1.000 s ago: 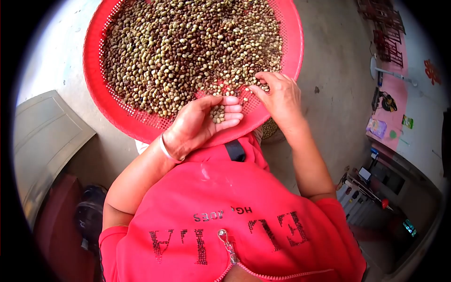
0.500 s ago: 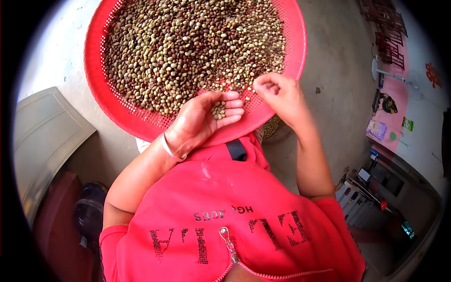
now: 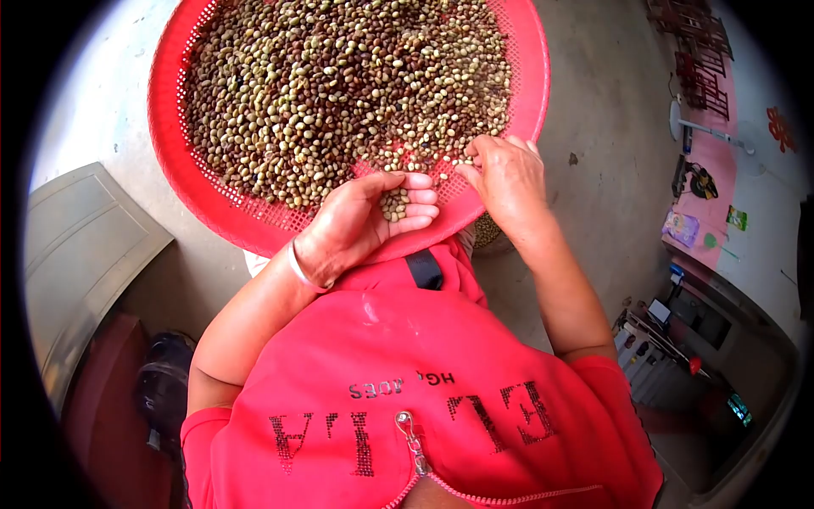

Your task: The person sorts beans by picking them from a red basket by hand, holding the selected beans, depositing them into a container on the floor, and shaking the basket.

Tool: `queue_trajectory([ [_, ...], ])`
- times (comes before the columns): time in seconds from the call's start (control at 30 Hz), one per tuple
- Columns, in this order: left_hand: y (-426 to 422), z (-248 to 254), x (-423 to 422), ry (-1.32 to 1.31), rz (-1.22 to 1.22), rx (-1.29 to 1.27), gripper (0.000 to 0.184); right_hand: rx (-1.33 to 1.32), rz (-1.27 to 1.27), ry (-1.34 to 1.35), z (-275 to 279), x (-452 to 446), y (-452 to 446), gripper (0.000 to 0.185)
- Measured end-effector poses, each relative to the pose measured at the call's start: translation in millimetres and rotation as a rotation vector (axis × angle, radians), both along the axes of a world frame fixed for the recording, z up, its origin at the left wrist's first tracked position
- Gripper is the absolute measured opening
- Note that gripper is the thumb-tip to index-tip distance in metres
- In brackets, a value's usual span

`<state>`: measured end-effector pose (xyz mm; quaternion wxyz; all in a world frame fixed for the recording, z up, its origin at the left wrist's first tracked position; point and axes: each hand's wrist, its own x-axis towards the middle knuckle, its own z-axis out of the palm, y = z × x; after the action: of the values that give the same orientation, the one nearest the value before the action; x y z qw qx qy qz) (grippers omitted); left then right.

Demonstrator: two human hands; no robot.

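A round red plastic basket (image 3: 182, 182) with a perforated bottom holds a broad heap of small beans (image 3: 314, 102), some pale green-beige, some dark brown. Over its near edge, my left hand (image 3: 360, 212) lies palm up, loosely cupped around a small pile of pale beans (image 3: 393, 204). My right hand (image 3: 509, 174) is at the basket's near right side, back of the hand upward. Its thumb and index finger are bent together by the edge of the heap; anything between them is too small to make out.
The basket rests over my lap. Below it on the floor, partly hidden, a container holds more beans (image 3: 486, 231). A grey panel (image 3: 93, 220) stands at left, near a large dark bottle (image 3: 165, 382). At right are a fan (image 3: 676, 120) and a table with a purple packet (image 3: 680, 227).
My right hand has turned back-upward and shifted slightly, its fingers now lower at the edge of the beans. My left hand keeps its place with the pale beans.
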<state>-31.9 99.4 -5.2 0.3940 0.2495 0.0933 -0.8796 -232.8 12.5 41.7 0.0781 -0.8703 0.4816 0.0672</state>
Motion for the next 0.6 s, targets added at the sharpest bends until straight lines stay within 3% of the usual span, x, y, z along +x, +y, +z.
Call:
queue_trajectory([
  [0.47,0.9,-1.2,-0.6,-0.054,0.011,-0.004,0.032,-0.041,0.039,0.122,11.2,6.7,-6.6,0.014],
  [0.53,0.4,-0.5,-4.7,-0.019,0.056,0.006,0.033,0.435,-0.289,-0.290,30.4,11.4,-2.4,0.017],
  [0.6,-0.7,2.0,-7.2,0.009,0.059,0.009,0.033,0.533,-0.261,-0.384,43.3,14.1,1.9,0.019],
])
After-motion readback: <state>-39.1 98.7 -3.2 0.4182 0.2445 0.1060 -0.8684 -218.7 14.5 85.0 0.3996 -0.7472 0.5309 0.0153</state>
